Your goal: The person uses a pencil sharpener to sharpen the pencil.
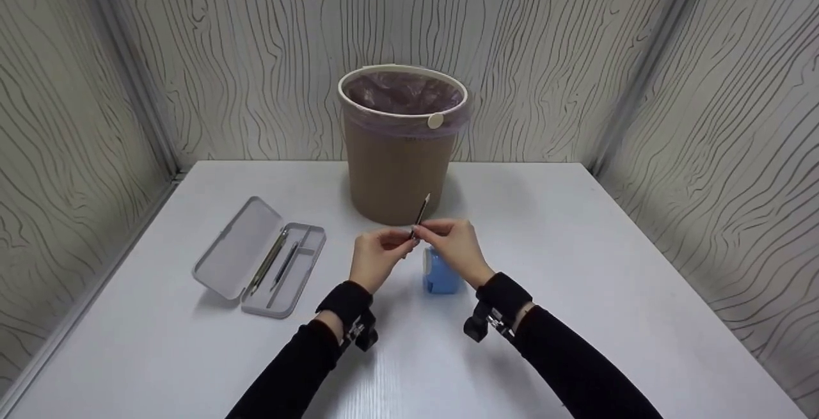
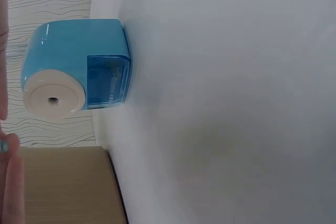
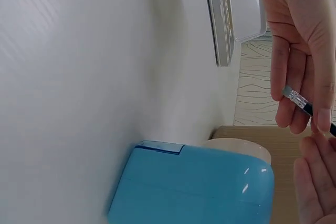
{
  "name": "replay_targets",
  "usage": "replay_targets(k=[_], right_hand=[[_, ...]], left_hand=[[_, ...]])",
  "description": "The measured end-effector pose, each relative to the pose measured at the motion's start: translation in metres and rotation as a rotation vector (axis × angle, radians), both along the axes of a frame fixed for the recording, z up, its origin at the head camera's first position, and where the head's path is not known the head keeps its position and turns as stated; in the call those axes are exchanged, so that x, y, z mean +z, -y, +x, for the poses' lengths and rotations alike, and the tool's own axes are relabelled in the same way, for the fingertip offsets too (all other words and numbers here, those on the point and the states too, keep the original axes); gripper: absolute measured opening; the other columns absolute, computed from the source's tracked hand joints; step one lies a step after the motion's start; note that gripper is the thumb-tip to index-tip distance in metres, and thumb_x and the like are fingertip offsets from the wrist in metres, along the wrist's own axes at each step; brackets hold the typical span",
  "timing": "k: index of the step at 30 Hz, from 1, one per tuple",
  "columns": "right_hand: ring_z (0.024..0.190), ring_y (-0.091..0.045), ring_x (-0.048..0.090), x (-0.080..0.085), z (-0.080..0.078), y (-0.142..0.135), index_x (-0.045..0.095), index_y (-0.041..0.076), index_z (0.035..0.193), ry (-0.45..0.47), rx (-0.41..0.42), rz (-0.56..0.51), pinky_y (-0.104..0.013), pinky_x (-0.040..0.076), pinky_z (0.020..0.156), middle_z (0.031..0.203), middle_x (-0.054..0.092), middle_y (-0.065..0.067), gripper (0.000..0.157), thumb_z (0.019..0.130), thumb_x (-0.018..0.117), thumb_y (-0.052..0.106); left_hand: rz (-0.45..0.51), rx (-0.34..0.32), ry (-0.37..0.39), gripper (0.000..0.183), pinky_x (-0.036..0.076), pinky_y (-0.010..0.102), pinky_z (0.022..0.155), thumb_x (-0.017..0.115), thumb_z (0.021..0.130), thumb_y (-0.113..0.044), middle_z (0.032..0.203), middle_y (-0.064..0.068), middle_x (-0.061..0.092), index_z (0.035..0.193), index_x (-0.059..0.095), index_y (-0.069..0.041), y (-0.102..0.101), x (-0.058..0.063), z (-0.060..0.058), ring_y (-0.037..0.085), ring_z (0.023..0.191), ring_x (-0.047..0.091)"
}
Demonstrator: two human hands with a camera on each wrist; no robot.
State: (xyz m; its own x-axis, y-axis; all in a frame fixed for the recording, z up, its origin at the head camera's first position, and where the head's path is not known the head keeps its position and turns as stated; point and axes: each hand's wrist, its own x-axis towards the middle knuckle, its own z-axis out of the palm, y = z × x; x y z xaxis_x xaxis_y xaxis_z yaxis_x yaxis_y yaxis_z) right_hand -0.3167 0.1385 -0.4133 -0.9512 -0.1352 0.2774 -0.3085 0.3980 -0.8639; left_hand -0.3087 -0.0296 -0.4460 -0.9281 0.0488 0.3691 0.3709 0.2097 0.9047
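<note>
Above the table, a dark pencil (image 1: pixel 421 209) points its sharpened tip up and away toward the bin. My left hand (image 1: pixel 374 256) pinches it near the lower end, between thumb and fingers. The thumb and fingers of my right hand (image 1: pixel 457 246) grip it just beside the left fingertips. In the right wrist view the pencil's metal band and greenish eraser (image 3: pixel 294 96) stick out past the left fingers. A blue pencil sharpener (image 1: pixel 441 276) stands below the right hand, partly covered by it. The left wrist view shows its cream round face with a hole (image 2: pixel 53 100) and its clear blue drawer (image 2: pixel 108 81).
An open grey pencil case (image 1: pixel 301 297) lies to the left, holding several pens or pencils (image 1: pixel 269 262). Behind the hands stands a brown bin (image 1: pixel 397 169) with a white rim and a purple liner. Wood-patterned panels (image 1: pixel 256 54) enclose the white table (image 1: pixel 595 291) at the back and sides.
</note>
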Motion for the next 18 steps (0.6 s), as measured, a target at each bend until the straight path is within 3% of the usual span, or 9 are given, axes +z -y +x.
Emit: replay_targets(k=[6,10,13,18], right_hand=[[0.095,-0.023,0.077,0.001,0.0,0.004,0.081,0.003,0.102,-0.022,-0.001,0.008,-0.024,0.06,0.082,0.1,0.081,-0.014,0.017,0.093,0.075,0.016],[0.091,-0.025,0.078,0.0,-0.002,0.005,0.081,0.002,0.099,-0.112,0.028,0.088,-0.025,0.061,0.077,0.097,0.081,-0.015,0.016,0.092,0.076,0.015],[0.088,-0.026,0.078,0.0,-0.002,0.006,0.081,0.002,0.098,-0.259,0.065,0.24,-0.032,0.063,0.076,0.095,0.081,-0.013,0.014,0.092,0.075,0.013],[0.083,-0.022,0.078,-0.001,-0.003,0.007,0.081,0.007,0.098,-0.593,0.098,0.586,-0.036,0.062,0.073,0.092,0.082,-0.007,0.01,0.09,0.077,0.011]], left_hand=[[-0.085,-0.016,-0.037,0.019,0.063,0.024,0.078,0.08,0.089,-0.014,0.098,0.013,0.081,0.104,0.08,-0.004,0.007,0.002,0.001,0.025,0.089,0.079],[-0.129,-0.028,-0.036,0.023,0.063,0.028,0.082,0.079,0.089,-0.015,0.1,0.015,0.081,0.108,0.079,-0.001,0.015,0.004,0.001,0.026,0.092,0.079],[-0.169,-0.008,-0.036,0.025,0.064,0.033,0.084,0.08,0.088,-0.016,0.099,0.015,0.081,0.109,0.078,-0.001,0.022,0.01,0.001,0.027,0.092,0.079],[-0.245,-0.008,-0.099,0.028,0.063,0.043,0.087,0.082,0.086,-0.013,0.101,0.017,0.08,0.112,0.076,-0.001,0.031,0.02,0.001,0.029,0.093,0.078]])
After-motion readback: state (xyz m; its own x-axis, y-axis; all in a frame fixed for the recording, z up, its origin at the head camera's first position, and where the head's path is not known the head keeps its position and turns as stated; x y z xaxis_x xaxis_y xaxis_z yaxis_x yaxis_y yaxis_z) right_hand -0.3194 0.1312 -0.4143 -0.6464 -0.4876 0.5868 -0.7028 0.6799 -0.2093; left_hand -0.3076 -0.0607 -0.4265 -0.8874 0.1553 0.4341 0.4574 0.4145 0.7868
